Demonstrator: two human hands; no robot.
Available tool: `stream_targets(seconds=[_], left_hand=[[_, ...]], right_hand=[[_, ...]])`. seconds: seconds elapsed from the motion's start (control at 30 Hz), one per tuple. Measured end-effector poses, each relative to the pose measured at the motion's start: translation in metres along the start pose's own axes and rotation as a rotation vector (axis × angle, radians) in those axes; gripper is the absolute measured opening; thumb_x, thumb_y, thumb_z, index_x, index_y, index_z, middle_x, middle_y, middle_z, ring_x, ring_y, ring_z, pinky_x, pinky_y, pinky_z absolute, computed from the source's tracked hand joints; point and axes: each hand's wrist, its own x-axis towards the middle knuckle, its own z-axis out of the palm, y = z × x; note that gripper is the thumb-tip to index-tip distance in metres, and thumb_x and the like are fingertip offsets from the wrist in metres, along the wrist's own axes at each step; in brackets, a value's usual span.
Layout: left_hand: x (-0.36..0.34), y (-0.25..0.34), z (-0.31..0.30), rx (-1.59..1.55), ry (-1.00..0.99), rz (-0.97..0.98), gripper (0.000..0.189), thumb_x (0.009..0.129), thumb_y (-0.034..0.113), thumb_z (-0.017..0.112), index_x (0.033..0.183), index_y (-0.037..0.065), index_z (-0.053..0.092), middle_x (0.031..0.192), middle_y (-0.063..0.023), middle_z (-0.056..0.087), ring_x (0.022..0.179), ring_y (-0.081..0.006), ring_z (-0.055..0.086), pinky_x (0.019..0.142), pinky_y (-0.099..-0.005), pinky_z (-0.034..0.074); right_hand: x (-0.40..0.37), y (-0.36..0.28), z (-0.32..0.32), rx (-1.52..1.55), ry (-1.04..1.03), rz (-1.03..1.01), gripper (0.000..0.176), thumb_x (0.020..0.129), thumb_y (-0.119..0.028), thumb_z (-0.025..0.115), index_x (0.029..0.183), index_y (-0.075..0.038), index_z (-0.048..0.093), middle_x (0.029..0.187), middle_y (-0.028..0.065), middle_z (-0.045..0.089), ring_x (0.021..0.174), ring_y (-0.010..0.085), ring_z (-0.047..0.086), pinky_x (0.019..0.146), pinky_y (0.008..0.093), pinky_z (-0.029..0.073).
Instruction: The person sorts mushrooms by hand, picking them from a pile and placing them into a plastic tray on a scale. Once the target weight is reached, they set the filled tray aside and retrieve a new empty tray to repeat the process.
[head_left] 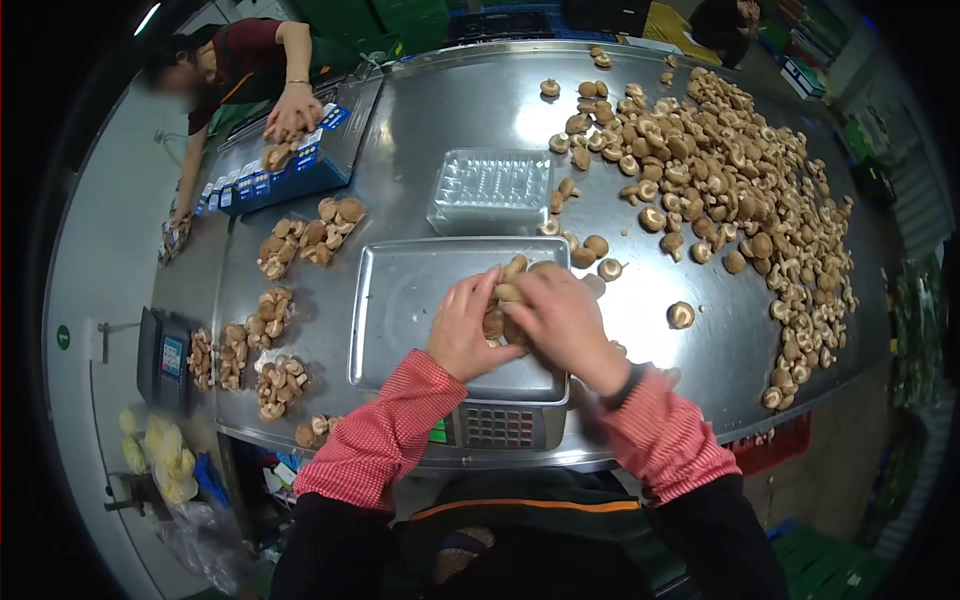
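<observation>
Over the metal pan of a weighing scale (pixel 400 300), both of my hands are closed around a small cluster of brown mushrooms (pixel 511 292). My left hand (pixel 465 325) cups the cluster from the left, its fingers pointing away from me. From the right, my right hand (pixel 563 322) curls over the top, covering part of the cluster; its fingertips are slightly blurred. Whatever lies under the mushrooms is hidden by my hands. The scale's keypad (pixel 498 427) faces me below my wrists.
A stack of clear plastic trays (pixel 492 188) stands behind the scale. Loose mushrooms (pixel 720 165) form a large heap at right. Mushroom-filled packs (pixel 275 385) sit at left. Across the steel table (pixel 425 110), a co-worker's hand (pixel 293 112) touches mushrooms above a blue box (pixel 290 185).
</observation>
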Motion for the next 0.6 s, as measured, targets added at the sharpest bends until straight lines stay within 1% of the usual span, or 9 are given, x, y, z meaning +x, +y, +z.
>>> stream_targets(seconds=[0.13,0.23,0.3,0.37,0.4,0.43,0.47,0.5,0.6], left_hand=[[0.000,-0.001,-0.003,-0.033,-0.029,-0.032,0.108,0.061,0.039,0.091,0.148,0.006,0.036,0.138,-0.0193,0.051,0.126,-0.0391,0.051,0.109,-0.0485,0.039],[-0.003,-0.005,-0.006,-0.010,-0.060,-0.012,0.108,0.061,0.039,0.090,0.149,0.006,0.036,0.136,-0.0206,0.052,0.126,-0.0389,0.051,0.110,-0.0484,0.039],[-0.005,-0.005,-0.009,-0.142,-0.019,-0.149,0.105,0.064,0.034,0.088,0.150,0.005,0.036,0.137,-0.0209,0.052,0.128,-0.0371,0.051,0.110,-0.0470,0.039],[-0.010,-0.007,-0.010,-0.315,0.051,-0.274,0.098,0.067,0.026,0.081,0.151,0.007,0.034,0.139,-0.0194,0.052,0.131,-0.0341,0.050,0.113,-0.0449,0.037],[-0.013,-0.011,-0.011,-0.421,0.104,-0.330,0.094,0.070,0.020,0.075,0.153,0.008,0.034,0.140,-0.0179,0.051,0.133,-0.0319,0.048,0.115,-0.0435,0.034],[-0.016,-0.016,-0.012,-0.524,0.160,-0.384,0.090,0.072,0.015,0.069,0.154,0.009,0.033,0.142,-0.0163,0.051,0.135,-0.0298,0.047,0.117,-0.0420,0.032],[-0.020,-0.020,-0.015,-0.559,0.190,-0.411,0.081,0.083,0.023,0.066,0.155,0.008,0.031,0.142,-0.0158,0.051,0.133,-0.0278,0.049,0.115,-0.0428,0.034],[-0.024,-0.028,-0.017,-0.612,0.226,-0.449,0.080,0.083,0.022,0.067,0.154,0.007,0.032,0.142,-0.0173,0.051,0.132,-0.0290,0.050,0.115,-0.0428,0.035],[-0.040,-0.047,-0.029,-0.730,0.279,-0.534,0.077,0.086,0.022,0.067,0.154,0.006,0.033,0.142,-0.0199,0.051,0.130,-0.0309,0.051,0.113,-0.0427,0.037]], right_hand=[[0.000,-0.009,0.012,-0.225,0.064,-0.102,0.026,0.082,-0.022,0.072,0.105,-0.011,0.067,0.094,0.0127,0.058,0.082,0.0313,0.060,0.069,0.0426,0.050],[-0.010,0.021,-0.011,-0.046,0.100,0.072,0.027,0.083,-0.018,0.070,0.108,-0.010,0.066,0.100,0.0145,0.058,0.086,0.0323,0.061,0.071,0.0436,0.051],[-0.026,0.065,-0.017,-0.160,0.052,0.285,0.030,0.085,-0.017,0.069,0.113,-0.009,0.063,0.105,0.0166,0.056,0.089,0.0340,0.062,0.074,0.0445,0.053],[-0.045,0.116,-0.003,-0.267,-0.016,0.320,0.038,0.086,-0.017,0.071,0.122,-0.011,0.060,0.104,0.0170,0.056,0.086,0.0372,0.064,0.073,0.0455,0.053],[-0.049,0.124,-0.001,-0.305,-0.176,0.448,0.043,0.085,-0.018,0.072,0.125,-0.009,0.057,0.109,0.0165,0.057,0.091,0.0366,0.065,0.076,0.0441,0.054],[-0.054,0.133,0.005,-0.230,-0.161,0.443,0.041,0.085,-0.018,0.072,0.122,-0.008,0.057,0.112,0.0181,0.058,0.094,0.0378,0.064,0.078,0.0444,0.054],[-0.060,0.141,0.013,-0.153,-0.147,0.437,0.039,0.085,-0.017,0.071,0.119,-0.006,0.057,0.114,0.0197,0.058,0.097,0.0389,0.064,0.080,0.0447,0.054],[-0.066,0.148,0.019,-0.075,-0.134,0.433,0.037,0.085,-0.017,0.071,0.116,-0.005,0.056,0.117,0.0214,0.058,0.101,0.0401,0.063,0.082,0.0449,0.054],[-0.083,0.154,0.016,0.220,-0.097,0.569,0.033,0.085,-0.019,0.073,0.110,-0.003,0.058,0.096,0.0182,0.067,0.088,0.0344,0.067,0.075,0.0415,0.054]])
